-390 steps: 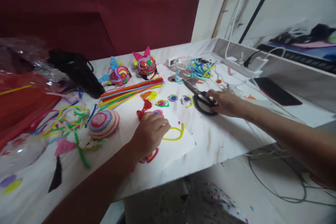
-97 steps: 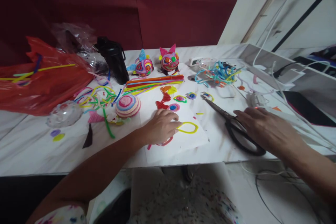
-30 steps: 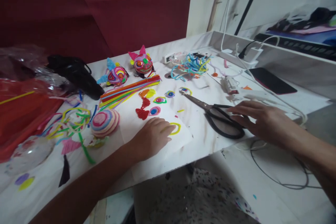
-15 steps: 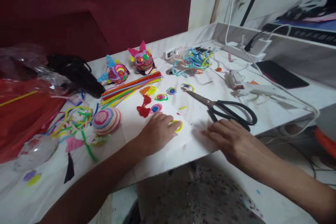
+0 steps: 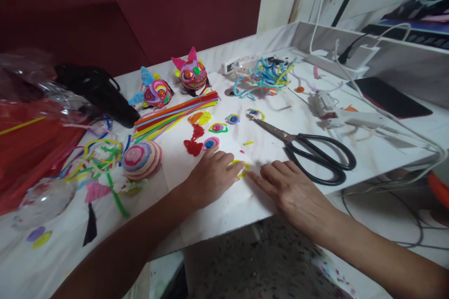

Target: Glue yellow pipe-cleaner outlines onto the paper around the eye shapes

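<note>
My left hand (image 5: 212, 173) rests on a white paper sheet (image 5: 175, 161), its fingertips pressing a small yellow pipe-cleaner loop (image 5: 244, 170) that they partly cover. Just right of the loop, my right hand (image 5: 286, 187) has its index finger stretched toward the loop's edge, the other fingers loosely bent and nothing visible in them. Scissors (image 5: 305, 145) with black handles lie beyond my right hand, blades slightly apart. Above my left hand are flat eye-shaped pieces: a pink and blue one (image 5: 211, 144), a green-edged one (image 5: 218, 127) and others. A red piece (image 5: 193, 145) lies beside them.
Behind lie a pipe-cleaner bundle (image 5: 175, 114), two colourful animal heads (image 5: 191, 74) and a blue tangle (image 5: 268, 77). At left are a striped dome (image 5: 142, 160) and scraps; at right, a white glue gun (image 5: 347, 114), a phone (image 5: 391, 97) and cables.
My right hand has moved left, away from the scissors' handles and up to the yellow loop. My left hand stays on the loop. The view has shifted slightly.
</note>
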Demonstrator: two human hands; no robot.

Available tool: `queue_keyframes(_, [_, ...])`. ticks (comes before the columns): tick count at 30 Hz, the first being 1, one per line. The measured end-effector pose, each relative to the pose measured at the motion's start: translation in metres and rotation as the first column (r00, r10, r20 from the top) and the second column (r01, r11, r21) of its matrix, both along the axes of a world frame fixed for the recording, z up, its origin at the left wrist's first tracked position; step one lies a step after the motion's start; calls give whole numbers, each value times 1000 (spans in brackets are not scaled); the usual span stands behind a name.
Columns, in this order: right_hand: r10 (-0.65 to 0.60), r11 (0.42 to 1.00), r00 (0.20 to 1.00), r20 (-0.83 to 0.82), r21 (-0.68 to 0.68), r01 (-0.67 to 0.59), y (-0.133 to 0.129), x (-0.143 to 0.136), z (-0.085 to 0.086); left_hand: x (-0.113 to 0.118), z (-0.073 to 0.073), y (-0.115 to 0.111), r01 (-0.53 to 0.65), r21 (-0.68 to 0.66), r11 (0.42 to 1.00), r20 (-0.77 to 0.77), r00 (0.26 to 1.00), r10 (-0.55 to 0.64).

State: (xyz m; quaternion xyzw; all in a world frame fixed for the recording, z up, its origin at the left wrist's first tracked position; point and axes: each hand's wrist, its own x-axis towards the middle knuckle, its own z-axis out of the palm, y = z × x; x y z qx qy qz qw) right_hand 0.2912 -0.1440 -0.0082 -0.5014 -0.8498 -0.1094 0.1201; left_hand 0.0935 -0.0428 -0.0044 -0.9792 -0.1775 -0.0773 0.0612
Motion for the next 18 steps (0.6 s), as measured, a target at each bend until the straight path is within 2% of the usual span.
queue_keyframes(18, [-38, 999, 992, 120, -10, 39, 14, 4, -1, 1, 3, -1, -30, -38, 999, -51, 998, 28])
